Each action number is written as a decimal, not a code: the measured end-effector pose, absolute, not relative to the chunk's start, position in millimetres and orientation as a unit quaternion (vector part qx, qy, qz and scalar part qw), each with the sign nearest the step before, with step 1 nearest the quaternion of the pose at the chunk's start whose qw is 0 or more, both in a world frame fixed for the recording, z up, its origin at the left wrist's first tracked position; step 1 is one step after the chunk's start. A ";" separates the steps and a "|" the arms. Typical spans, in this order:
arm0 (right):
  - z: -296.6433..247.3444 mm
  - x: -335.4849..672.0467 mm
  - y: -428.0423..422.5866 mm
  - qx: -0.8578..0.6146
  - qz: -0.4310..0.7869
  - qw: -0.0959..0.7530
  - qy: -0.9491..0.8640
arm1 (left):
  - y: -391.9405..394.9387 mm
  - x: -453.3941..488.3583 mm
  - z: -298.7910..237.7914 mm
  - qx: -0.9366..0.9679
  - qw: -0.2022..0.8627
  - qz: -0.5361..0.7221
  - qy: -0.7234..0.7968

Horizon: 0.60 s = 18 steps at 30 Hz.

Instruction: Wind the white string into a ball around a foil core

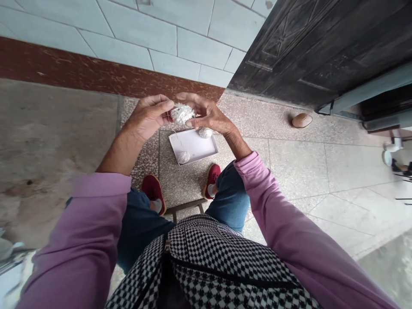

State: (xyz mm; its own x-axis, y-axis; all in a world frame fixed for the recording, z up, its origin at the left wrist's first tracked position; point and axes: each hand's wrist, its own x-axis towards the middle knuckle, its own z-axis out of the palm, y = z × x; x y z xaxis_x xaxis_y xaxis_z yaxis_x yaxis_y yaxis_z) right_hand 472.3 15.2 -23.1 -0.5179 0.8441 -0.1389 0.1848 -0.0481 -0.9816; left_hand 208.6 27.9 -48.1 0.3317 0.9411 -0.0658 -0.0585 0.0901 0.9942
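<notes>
1. Left hand (149, 116): raised in front of the body, fingers curled, thumb tip pressed to the side of the ball of white thread (182, 115). It is grasping the ball.
2. Right hand (209, 116): fingers arched over the ball from the other side, index tip on its lower edge. It is pinching the ball, not clenched.
3. The ball is held in the air between both hands, above the far edge of the white tray (193, 145).
4. A thin strand (176, 133) seems to run down from the ball toward the tray; it is too fine to confirm.
5. Progress, as a judgement: two smaller white balls (183, 157) already lie in the tray, at opposite corners and well apart. The held ball looks fuller than either and is not set down yet. How much loose thread is left cannot be told.
6. Surface: a speckled terrazzo floor (289, 171), with the tray flat on it just beyond the red shoes (153, 192).
7. Room: a pale tiled wall (144, 30) above a red-brown band, and a dark panelled door (322, 43) to the right.
8. A brown rounded object (301, 120) lies near the door and a checked cloth (219, 266) on the lap.
</notes>
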 end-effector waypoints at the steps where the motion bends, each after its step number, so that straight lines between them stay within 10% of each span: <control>1: -21.9 472.3 14.3 -0.406 0.607 0.278 -0.624 | 27.7 209.9 -47.0 0.540 0.613 0.410 0.405; 13: -12.0 459.7 15.7 -0.411 0.583 0.387 -0.585 | 21.2 220.3 -47.1 0.537 0.610 0.434 0.390; 18: 19.3 453.7 5.6 -0.475 0.507 0.277 -0.664 | 10.7 232.5 -51.1 0.592 0.555 0.413 0.414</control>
